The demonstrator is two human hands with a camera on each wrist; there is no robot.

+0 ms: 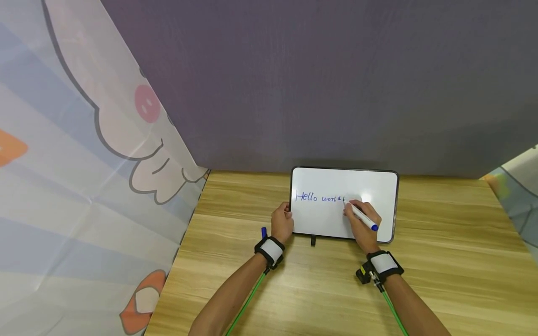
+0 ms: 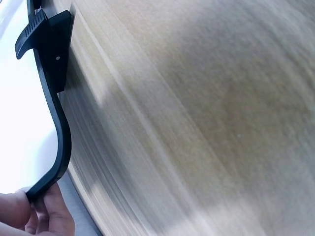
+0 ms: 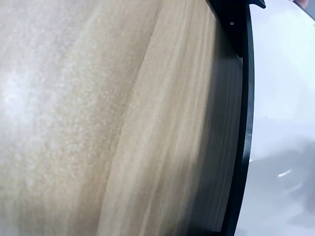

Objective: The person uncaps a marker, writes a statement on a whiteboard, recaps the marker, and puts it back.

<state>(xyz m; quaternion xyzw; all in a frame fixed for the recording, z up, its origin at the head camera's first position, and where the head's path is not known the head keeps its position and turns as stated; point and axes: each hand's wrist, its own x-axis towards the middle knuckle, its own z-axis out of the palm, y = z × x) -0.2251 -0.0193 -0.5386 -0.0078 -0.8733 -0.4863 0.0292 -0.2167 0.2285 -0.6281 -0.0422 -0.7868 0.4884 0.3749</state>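
Note:
A small whiteboard (image 1: 321,221) with a black rim stands on the wooden table, bearing blue handwriting (image 1: 321,197) that reads "Hello world" with a last stroke beside it. My left hand (image 1: 282,224) pinches the board's left edge; the left wrist view shows thumb and fingers (image 2: 58,212) on either side of the black rim (image 2: 63,140). A white marker (image 1: 362,216) with a blue end is held in my right hand (image 1: 364,228), its tip at the end of the writing. The right wrist view shows the rim (image 3: 246,123) and board, but the marker is out of that view.
A black foot (image 1: 313,241) clips onto the board's lower edge. Something small and blue, like a pen cap (image 1: 264,232), is beside my left wrist. Behind the wooden table (image 1: 319,294) rises a grey wall (image 1: 315,84), and a cartoon-printed sheet (image 1: 84,186) hangs at the left.

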